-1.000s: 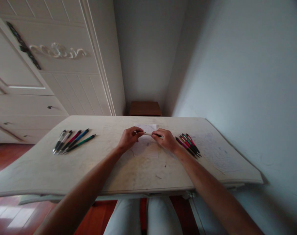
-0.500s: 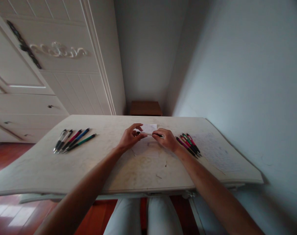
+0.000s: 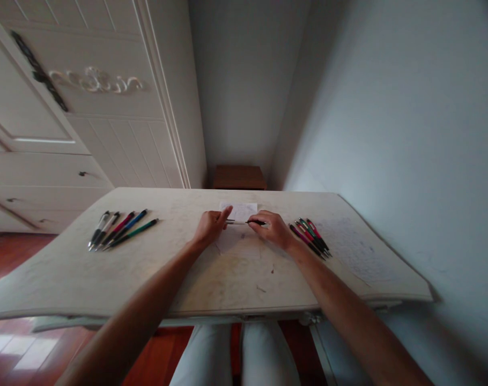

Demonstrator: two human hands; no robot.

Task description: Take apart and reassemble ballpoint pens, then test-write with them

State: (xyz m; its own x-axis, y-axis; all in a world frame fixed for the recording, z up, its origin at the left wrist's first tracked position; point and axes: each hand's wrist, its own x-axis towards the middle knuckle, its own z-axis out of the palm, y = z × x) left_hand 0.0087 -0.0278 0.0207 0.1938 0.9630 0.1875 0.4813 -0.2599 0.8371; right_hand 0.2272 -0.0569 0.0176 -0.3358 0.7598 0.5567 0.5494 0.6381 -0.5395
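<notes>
Between my two hands lies a pen (image 3: pixel 239 222) with a white barrel and dark ends, held level over the table's middle. My left hand (image 3: pixel 210 227) is closed round its left end, thumb raised. At the other end, the fingers of my right hand (image 3: pixel 271 226) pinch the dark part of the pen. Beneath and behind them is a sheet of paper (image 3: pixel 246 208) with faint writing. A group of pens (image 3: pixel 308 238) with dark tips lies just right of my right hand. Farther left, several pens (image 3: pixel 121 230) in white, red, blue and green lie fanned out.
The worn white table (image 3: pixel 167 289) spans the view. A written sheet (image 3: pixel 360 252) lies at its right, near the wall (image 3: pixel 429 161). Small scraps (image 3: pixel 260 289) lie near the front edge. A white cabinet (image 3: pixel 127 150) stands at the left, a brown wooden box (image 3: pixel 239 177) behind the table.
My left hand's fingers have curled in around the pen's left end and its thumb has come up. My right hand keeps its pinch, nearly unmoved. More of the paper shows.
</notes>
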